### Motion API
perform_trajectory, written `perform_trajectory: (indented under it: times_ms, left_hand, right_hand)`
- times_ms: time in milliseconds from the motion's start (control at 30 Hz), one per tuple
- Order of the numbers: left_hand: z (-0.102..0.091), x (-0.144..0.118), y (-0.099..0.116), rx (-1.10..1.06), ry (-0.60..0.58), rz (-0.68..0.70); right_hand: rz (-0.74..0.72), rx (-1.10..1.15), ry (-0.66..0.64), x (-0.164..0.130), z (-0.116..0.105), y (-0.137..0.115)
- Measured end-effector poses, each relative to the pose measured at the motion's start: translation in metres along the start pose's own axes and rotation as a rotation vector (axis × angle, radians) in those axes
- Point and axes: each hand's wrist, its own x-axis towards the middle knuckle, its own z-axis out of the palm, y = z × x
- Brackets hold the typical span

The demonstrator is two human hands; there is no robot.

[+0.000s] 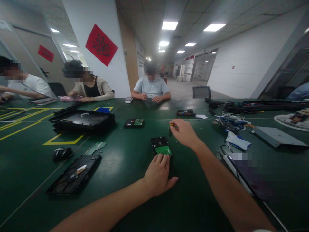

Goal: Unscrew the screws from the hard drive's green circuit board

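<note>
A black hard drive (pixel 160 144) with a green circuit board on its near end lies on the dark green table (pixel 125 193) in front of me. My left hand (pixel 158 174) rests flat, its fingertips pressing the drive's near edge. My right hand (pixel 184 132) hovers just right of the drive's far corner, closed around a small screwdriver (pixel 170 128) with a yellow tip that points down at the drive.
A second hard drive (pixel 134 122) lies farther back. A black laptop shell (pixel 82 120) and a dismantled black panel (pixel 73 174) sit to the left, with a mouse (pixel 62 152). Cables and a grey device (pixel 277 137) crowd the right. Three people sit across the table.
</note>
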Motion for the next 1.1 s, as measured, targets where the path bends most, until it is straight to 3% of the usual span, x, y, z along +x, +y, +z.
perform_trajectory:
  times_ms: [533, 767, 1100]
  left_hand:
    - [0.0028, -0.0006, -0.0006, 0.000, 0.011, -0.005]
    - [0.0022, -0.0009, 0.0002, 0.013, 0.007, -0.003]
    - [-0.0025, 0.0000, 0.0006, 0.027, -0.022, -0.007]
  right_hand:
    - [-0.005, 0.013, 0.021, 0.0004, 0.0035, 0.0048]
    - [0.057, -0.100, 0.035, -0.0004, 0.0009, 0.0069]
    - [-0.019, 0.017, -0.040, 0.0003, 0.0016, 0.0018]
